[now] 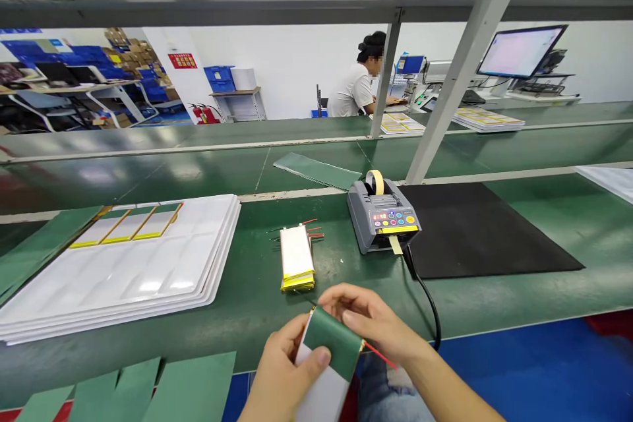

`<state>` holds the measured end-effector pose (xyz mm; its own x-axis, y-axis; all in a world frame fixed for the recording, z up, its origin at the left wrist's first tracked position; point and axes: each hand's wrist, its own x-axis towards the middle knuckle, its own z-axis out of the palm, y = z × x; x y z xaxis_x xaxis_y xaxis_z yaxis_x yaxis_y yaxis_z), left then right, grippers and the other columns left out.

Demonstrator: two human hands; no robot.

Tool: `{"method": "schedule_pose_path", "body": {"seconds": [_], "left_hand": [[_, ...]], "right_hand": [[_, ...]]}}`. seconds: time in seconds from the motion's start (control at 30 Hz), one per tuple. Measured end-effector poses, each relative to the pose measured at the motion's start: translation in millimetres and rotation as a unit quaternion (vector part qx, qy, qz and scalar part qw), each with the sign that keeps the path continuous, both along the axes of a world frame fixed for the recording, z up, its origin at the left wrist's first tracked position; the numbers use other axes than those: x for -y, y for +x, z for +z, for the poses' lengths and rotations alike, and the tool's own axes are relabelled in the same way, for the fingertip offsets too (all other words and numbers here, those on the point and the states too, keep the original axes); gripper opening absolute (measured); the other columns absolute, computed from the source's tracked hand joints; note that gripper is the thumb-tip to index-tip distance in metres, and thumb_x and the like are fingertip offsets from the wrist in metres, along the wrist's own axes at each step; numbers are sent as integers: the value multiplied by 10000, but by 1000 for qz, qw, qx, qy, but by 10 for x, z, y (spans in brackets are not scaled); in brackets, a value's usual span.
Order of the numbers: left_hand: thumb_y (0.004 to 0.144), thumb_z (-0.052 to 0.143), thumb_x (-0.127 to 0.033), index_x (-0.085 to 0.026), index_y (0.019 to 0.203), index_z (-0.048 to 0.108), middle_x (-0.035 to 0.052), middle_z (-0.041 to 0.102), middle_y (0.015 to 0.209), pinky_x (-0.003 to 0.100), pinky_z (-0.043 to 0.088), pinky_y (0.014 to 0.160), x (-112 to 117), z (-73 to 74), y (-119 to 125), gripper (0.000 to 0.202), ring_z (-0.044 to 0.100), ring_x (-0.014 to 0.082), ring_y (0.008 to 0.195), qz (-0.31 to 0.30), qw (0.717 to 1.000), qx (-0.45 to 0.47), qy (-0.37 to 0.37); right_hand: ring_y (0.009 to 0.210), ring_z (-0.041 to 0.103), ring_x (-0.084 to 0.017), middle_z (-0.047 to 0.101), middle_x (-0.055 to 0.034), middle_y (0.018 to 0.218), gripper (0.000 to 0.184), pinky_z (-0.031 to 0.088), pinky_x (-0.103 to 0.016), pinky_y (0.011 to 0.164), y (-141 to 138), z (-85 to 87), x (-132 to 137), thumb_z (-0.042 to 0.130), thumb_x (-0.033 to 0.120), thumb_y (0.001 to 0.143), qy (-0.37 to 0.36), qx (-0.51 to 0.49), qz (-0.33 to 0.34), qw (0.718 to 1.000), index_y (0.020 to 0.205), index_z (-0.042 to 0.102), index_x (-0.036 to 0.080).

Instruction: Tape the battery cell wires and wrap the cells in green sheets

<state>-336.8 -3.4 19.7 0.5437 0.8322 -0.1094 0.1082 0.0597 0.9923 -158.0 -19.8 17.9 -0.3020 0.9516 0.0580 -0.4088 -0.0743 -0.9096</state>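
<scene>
**Pouch battery held in both hands**

In the head view, the left hand [281, 376] and right hand [370, 323] hold a pouch battery [324, 392] above the edge of the green surface [247, 303], fingers closed on it and on a green sheet [332, 339] folded over its end. A battery stack [297, 258] and tape dispenser [383, 217] sit just beyond.

Green wrap [331, 341] on white battery [321, 397], red lead wire [380, 355], black mat [484, 231]
</scene>
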Motion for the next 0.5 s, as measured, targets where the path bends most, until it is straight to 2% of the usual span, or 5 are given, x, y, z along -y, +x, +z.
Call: {"method": "schedule_pose_path", "body": {"seconds": [0.1,0.2,0.3,0.4,0.5], "left_hand": [[694,658,-575,-144,955,668,49,669,791,236,458,680,-20,-6,29,504,583,181,734,-26,996,57,-57],[676,688,-558,-124,908,672,56,651,767,235,432,639,-12,-39,35,492,563,167,691,-31,990,89,-102],[652,711,-562,-106,866,677,51,622,726,218,392,611,23,-121,9,505,524,131,639,-21,983,127,-131],[619,715,-604,-83,860,676,44,590,671,199,349,572,57,-255,-30,576,476,101,592,-1,979,148,-141],[604,656,-696,-77,919,664,65,610,690,216,373,575,45,-351,-80,694,512,124,610,27,984,122,-126]], "right_hand": [[1193,409,-268,472,-123,1271,705,309,-366,1000,65,22,-82,638,629,719,51,-43,118,991,1244,535,168],[1215,390,-311,455,-137,1276,900,283,-410,1026,5,-8,-123,695,712,569,77,-46,151,984,1263,520,165],[1101,481,-315,519,-134,1161,910,348,-421,968,-108,-77,-100,720,725,506,118,-14,94,988,1208,558,168],[1067,504,-314,544,-137,1129,740,376,-450,948,-186,-206,-86,621,707,667,204,67,6,977,1202,546,201],[1122,491,-311,562,-121,1156,576,373,-464,978,-235,-363,-155,515,646,798,273,124,-56,952,1224,506,258]]}}
